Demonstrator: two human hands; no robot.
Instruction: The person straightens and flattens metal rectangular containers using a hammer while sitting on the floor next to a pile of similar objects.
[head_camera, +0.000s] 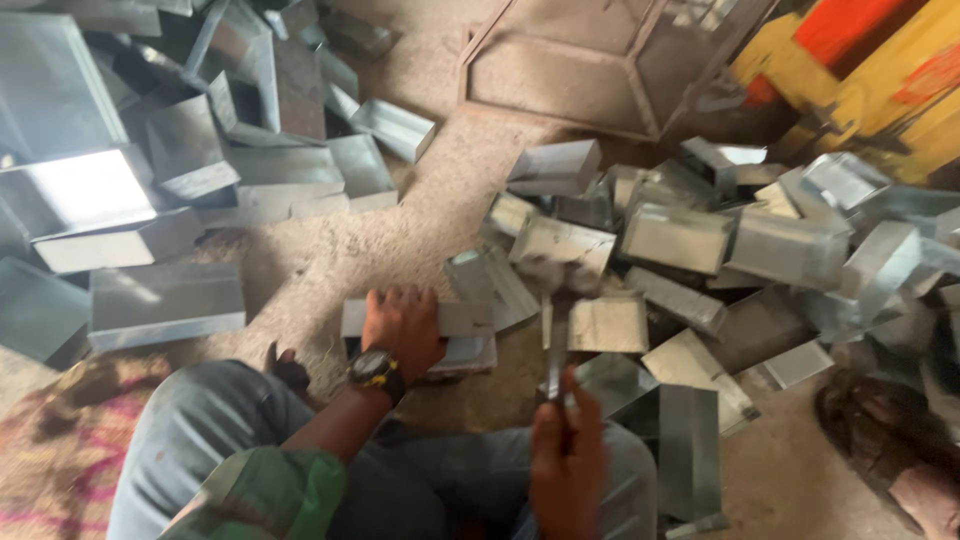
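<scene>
My left hand (402, 326), with a dark watch on the wrist, presses down on a flat folded sheet-metal piece (462, 320) lying on the dirt floor before my knees. My right hand (566, 462) is closed around the handle of a hammer (555, 330). The hammer's head is blurred and sits above the floor, just right of the metal piece. Another bent metal sheet (608, 325) lies right beside the hammer. My legs in grey trousers fill the bottom of the view.
A heap of shiny sheet-metal boxes (760, 240) spreads to the right. More folded metal trays (165, 300) pile up at the left and back. A metal frame (600, 60) stands at the top. Another person's foot (890, 440) is at the lower right.
</scene>
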